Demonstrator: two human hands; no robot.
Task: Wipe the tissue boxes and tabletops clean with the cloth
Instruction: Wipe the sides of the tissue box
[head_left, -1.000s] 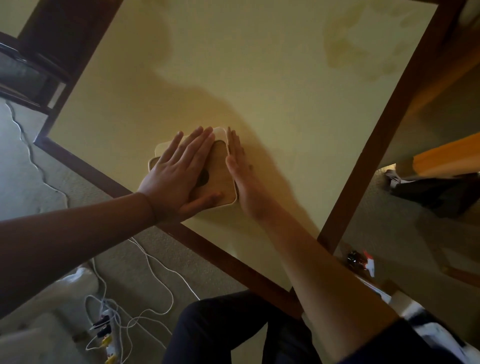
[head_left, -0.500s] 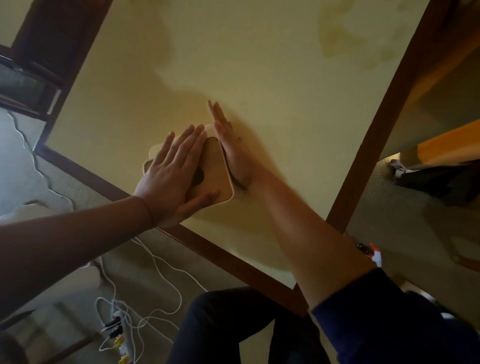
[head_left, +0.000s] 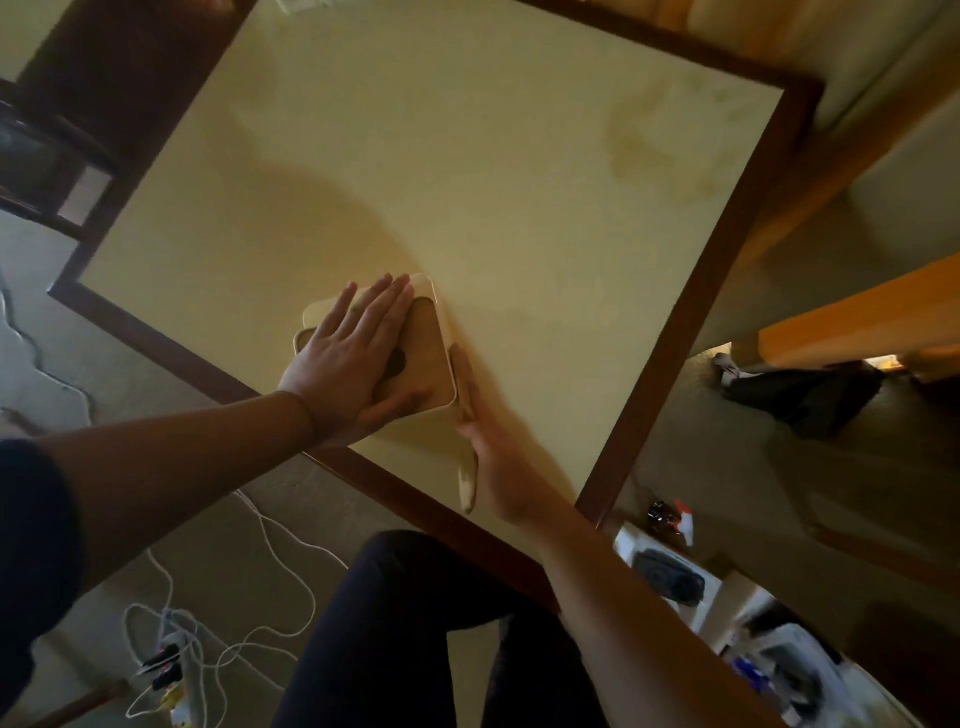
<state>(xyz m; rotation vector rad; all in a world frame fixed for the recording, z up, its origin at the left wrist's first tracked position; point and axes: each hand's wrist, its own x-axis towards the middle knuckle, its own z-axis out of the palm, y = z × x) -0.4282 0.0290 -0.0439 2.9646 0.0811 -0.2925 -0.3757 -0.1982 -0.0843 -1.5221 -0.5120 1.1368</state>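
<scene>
A pale yellow counter (head_left: 519, 182) with a dark wooden rim fills the frame. The tissue box (head_left: 421, 353) sits at lower centre under the flat, spread left hand (head_left: 353, 364). The right hand (head_left: 483, 441), fingers straight, lies edge-on against the box's right side; no cloth is visible.

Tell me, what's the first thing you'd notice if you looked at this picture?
Two bare arms reach over a big pale yellow table with a dark wooden rim. The left hand lies flat on top of a tan tissue box near the table's near edge, and the right hand stands on its edge against the box's right side. Down on the floor at lower left lies a tangle of white cables.
</scene>
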